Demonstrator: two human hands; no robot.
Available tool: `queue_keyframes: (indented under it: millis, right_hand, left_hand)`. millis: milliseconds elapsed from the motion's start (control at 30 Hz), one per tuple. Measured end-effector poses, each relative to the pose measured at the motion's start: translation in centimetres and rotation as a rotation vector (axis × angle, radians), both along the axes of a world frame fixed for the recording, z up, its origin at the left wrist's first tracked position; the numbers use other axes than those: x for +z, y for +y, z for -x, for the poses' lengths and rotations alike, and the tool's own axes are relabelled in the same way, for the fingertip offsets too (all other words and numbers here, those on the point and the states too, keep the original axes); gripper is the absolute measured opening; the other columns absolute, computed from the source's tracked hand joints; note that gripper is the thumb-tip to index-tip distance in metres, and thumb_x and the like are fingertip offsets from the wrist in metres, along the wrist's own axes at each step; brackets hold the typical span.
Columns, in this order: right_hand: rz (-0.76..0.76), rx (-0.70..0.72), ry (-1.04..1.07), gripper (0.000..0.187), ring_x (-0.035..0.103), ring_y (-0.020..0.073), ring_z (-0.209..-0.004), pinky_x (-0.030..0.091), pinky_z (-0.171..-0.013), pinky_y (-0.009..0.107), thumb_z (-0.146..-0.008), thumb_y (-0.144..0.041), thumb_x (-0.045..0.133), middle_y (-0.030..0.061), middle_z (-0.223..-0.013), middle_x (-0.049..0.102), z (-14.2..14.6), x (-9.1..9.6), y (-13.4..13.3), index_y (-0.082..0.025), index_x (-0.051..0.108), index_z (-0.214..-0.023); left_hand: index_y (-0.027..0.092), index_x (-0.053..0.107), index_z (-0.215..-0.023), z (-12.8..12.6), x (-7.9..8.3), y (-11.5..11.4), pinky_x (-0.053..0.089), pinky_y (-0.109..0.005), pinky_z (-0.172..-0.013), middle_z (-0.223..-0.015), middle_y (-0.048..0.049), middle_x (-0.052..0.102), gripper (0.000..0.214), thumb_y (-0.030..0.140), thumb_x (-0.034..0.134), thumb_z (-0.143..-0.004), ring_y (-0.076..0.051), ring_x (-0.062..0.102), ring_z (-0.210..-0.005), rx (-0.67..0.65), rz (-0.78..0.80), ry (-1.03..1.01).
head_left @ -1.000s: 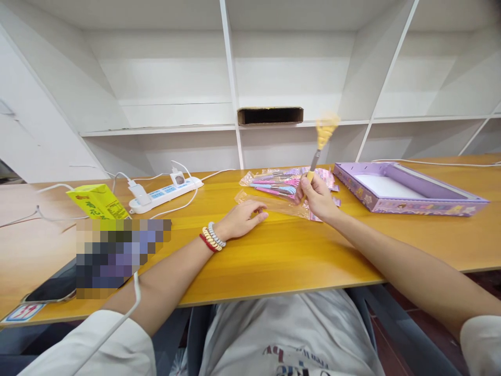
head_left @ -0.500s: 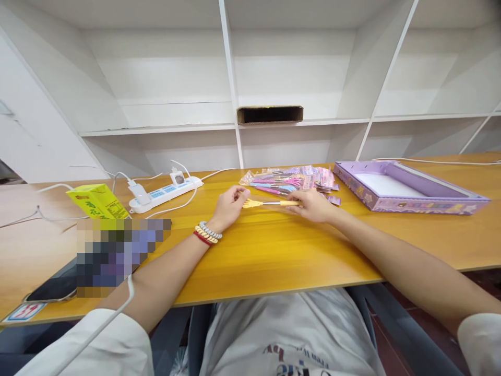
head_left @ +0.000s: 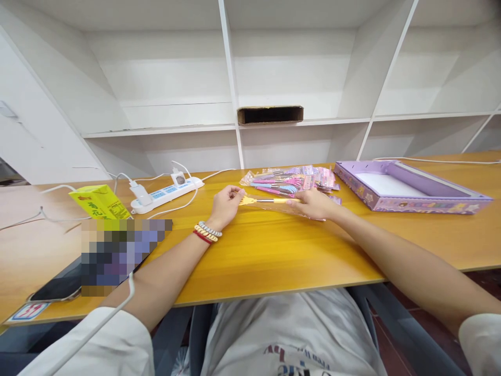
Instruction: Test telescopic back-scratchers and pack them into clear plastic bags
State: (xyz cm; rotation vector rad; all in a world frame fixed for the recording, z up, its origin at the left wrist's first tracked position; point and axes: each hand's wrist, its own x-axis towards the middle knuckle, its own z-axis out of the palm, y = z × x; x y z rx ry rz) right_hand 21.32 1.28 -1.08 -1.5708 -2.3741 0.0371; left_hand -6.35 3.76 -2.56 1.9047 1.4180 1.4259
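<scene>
Between my hands, level above the wooden table, is a yellow back scratcher [head_left: 270, 200] with a metal rod in its middle. My left hand [head_left: 228, 202] pinches its claw end with closed fingers. My right hand [head_left: 313, 202] is closed around the yellow handle end, which is partly hidden by the fingers. A clear plastic wrapper [head_left: 279, 207] stretches along the underside of the scratcher and under my right hand. Just behind lies a pile of wrapped back scratchers [head_left: 287, 180] in pink, blue and purple.
An open purple box [head_left: 426, 204] stands at right. To the left are a white power strip [head_left: 166, 194] with chargers and cables, a yellow-green carton [head_left: 99, 202] and a dark phone [head_left: 58, 282]. White shelves with a cardboard box [head_left: 270, 115] rise behind the table [head_left: 274, 261].
The yellow back scratcher has shifted slightly left and up with my left hand. More of the clear wrapper now shows below it and my right hand.
</scene>
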Motion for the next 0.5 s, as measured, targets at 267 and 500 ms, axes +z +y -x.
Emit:
queue_keyframes:
  millis: [267,500]
  right_hand:
    - [-0.011,0.023,0.063,0.044,0.054,0.0146,-0.063,0.03,-0.054,0.023,-0.091,-0.048,0.032,0.0063,-0.074,0.064,-0.37,-0.26,0.41,-0.017,0.059,-0.08]
    - [-0.085,0.095,0.018,0.025,0.057,0.0166,-0.073,0.034,-0.063,0.024,-0.089,-0.029,0.04,0.0076,-0.084,0.066,-0.3,-0.83,0.88,-0.016,0.061,-0.088]
  left_hand:
    - [0.016,0.056,-0.091,-0.18,-0.36,0.43,0.04,-0.021,-0.048,-0.069,0.0008,0.058,0.027,0.031,0.061,-0.07,-0.008,0.049,-0.05,-0.161,0.104,-0.246]
    - [0.016,0.058,-0.092,0.24,-0.58,0.58,0.046,-0.025,-0.06,-0.083,-0.0045,0.064,0.025,0.033,0.058,-0.073,-0.011,0.056,-0.064,-0.051,-0.067,-0.047]
